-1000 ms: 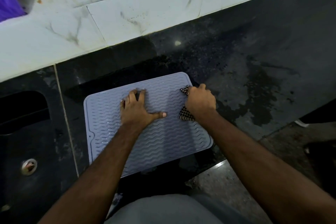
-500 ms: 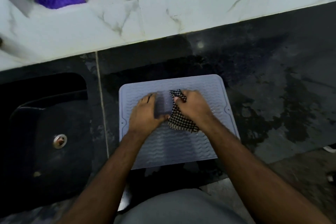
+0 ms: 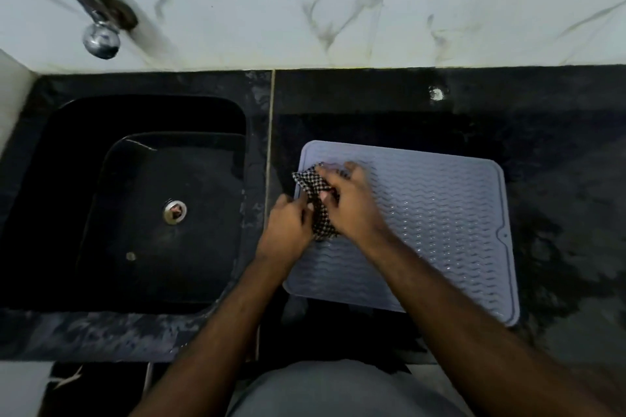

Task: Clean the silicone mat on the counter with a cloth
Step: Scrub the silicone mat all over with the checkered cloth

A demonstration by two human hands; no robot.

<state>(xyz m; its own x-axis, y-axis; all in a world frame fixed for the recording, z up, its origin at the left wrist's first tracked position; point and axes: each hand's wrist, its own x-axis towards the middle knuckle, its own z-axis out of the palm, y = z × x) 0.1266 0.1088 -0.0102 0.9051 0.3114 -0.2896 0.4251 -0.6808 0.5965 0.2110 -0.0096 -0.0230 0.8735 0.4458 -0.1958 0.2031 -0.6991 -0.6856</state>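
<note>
We see grey silicone mat (image 3: 423,230) flat on black stone counter (image 3: 559,179), right of black sink (image 3: 135,206). Our right hand (image 3: 349,206) presses checked cloth (image 3: 313,193) onto mat's left edge; left hand (image 3: 288,230) pinches cloth too. Marble wall (image 3: 372,27), tap (image 3: 98,34) behind.

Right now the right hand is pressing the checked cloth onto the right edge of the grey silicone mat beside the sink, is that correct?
Not quite: the head view shows the right hand pressing the checked cloth onto the left edge of the grey silicone mat, the side nearest the sink.
</note>
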